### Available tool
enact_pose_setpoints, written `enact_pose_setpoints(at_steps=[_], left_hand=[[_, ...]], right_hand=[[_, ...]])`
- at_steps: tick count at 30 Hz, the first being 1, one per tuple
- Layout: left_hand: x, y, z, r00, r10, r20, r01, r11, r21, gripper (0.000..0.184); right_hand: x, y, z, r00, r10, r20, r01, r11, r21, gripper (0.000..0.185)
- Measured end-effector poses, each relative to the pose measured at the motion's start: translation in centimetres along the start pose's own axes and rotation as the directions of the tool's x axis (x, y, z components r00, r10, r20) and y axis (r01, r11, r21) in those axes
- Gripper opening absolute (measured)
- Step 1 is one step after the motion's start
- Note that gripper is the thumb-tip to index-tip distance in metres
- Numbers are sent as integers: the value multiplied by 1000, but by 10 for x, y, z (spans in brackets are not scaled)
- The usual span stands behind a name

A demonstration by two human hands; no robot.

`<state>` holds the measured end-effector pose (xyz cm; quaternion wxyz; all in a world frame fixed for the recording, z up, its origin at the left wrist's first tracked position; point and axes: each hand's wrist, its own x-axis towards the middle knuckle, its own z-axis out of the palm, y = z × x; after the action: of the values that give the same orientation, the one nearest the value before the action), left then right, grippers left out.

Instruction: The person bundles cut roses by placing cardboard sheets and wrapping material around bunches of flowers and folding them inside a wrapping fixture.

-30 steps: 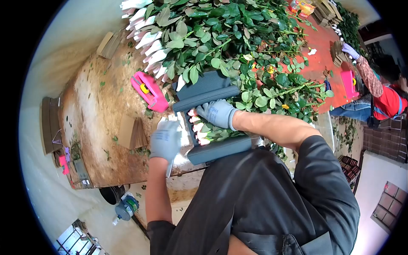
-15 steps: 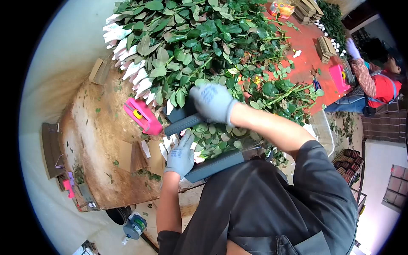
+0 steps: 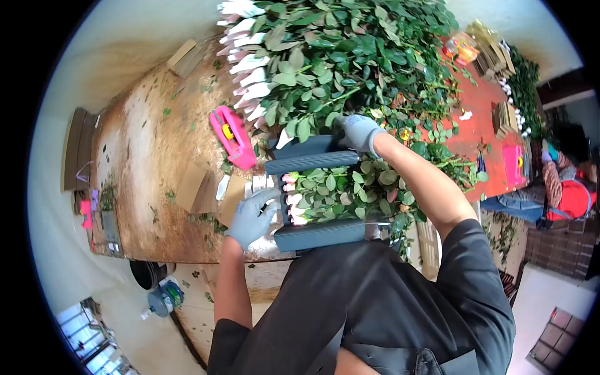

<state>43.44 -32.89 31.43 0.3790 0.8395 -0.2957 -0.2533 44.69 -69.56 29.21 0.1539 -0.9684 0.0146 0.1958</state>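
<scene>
Pink roses [image 3: 294, 199] lie side by side in a dark padded frame [image 3: 319, 235], heads to the left and leafy stems to the right. My left hand [image 3: 250, 219], in a grey glove, is just left of the rose heads with its fingers apart and nothing in them. My right hand [image 3: 361, 134], gloved too, is at the frame's far side, beside the leaves of the big rose pile [image 3: 337, 69]. Its fingertips are partly hidden among the leaves and I cannot tell whether they hold a stem. White sleeves [image 3: 250, 62] cover the pile's heads.
A pink tape dispenser [image 3: 234, 139] rests on the stained wooden table [image 3: 140, 150]. Cardboard pieces [image 3: 197, 187] lie left of my left hand. Further right are a red table surface [image 3: 465, 131], more cardboard [image 3: 505, 119] and a co-worker in a red garment [image 3: 572, 200].
My right hand has moved from above the frame to its far right side. My left hand has drawn back from the rose heads and opened. The view has shifted.
</scene>
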Motion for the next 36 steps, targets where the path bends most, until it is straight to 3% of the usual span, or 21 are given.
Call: enact_pose_setpoints(at_steps=[2,5,9,10,11,13,14,16,17,19,20,21,22,23,24,25,27,29,31,33,36], left_hand=[[-3,5,-3,997,-27,-66,24,998,-50,30],[-8,4,-4,979,-90,-185,54,980,-191,25],[-9,21,-16,939,-232,-252,163,949,-269,25],[-8,36,-17,922,-154,-355,64,965,-253,30],[-6,45,-18,889,-73,-452,-35,974,-225,37],[4,37,-9,839,-26,-544,-158,945,-287,48],[2,47,-17,910,-60,-411,-59,960,-272,49],[3,27,-9,931,138,-337,-225,946,-233,47],[1,8,-2,990,-11,-137,-65,841,-537,36],[-15,9,-3,998,23,57,15,802,-597,27],[-19,5,0,947,-107,301,317,446,-837,23],[-25,21,-3,926,-163,340,369,571,-733,27],[-33,18,2,971,19,237,76,919,-387,30],[-38,11,7,944,235,233,-258,963,75,33],[-37,4,11,936,248,249,-272,960,68,39],[-37,6,7,931,245,269,-274,959,74,39],[-36,18,-7,930,177,321,-220,970,102,39],[-42,21,-22,938,72,338,-114,988,105,39],[-47,14,-35,979,-38,198,39,999,-2,36],[-39,16,-34,988,-34,151,43,997,-58,35],[-28,52,-21,958,9,287,-18,999,31,44]], right_hand=[[-3,-8,-8,998,-17,62,20,999,-45,35],[-43,-41,-43,928,-156,-338,106,981,-162,24],[-98,-67,-103,716,-298,-631,415,909,42,18],[-117,-78,-117,742,-245,-624,441,879,179,21],[-135,-83,-129,832,-158,-532,364,879,308,20],[-164,-89,-143,886,-148,-440,407,704,582,25],[-175,-84,-148,896,-232,-378,436,622,650,29],[-179,-74,-147,835,-442,-328,513,411,754,43],[-174,-72,-141,793,-521,-314,513,295,806,42],[-157,-67,-121,760,-591,-271,428,140,893,44],[-144,-65,-107,773,-585,-244,366,98,925,46],[-128,-70,-95,844,-534,-51,241,293,925,50],[-112,-84,-72,910,-395,127,75,457,886,44],[-89,-91,-35,891,-362,273,12,621,784,49],[-71,-99,3,893,-349,285,158,834,528,51],[-63,-109,30,898,-329,291,277,939,205,53],[-67,-127,55,873,-332,357,309,943,120,58],[-72,-131,69,894,-334,298,315,943,110,56],[-73,-132,77,910,-339,240,324,941,99,54],[-73,-133,75,907,-337,251,335,941,53,50],[-68,-134,85,915,-318,250,319,947,36,46]])
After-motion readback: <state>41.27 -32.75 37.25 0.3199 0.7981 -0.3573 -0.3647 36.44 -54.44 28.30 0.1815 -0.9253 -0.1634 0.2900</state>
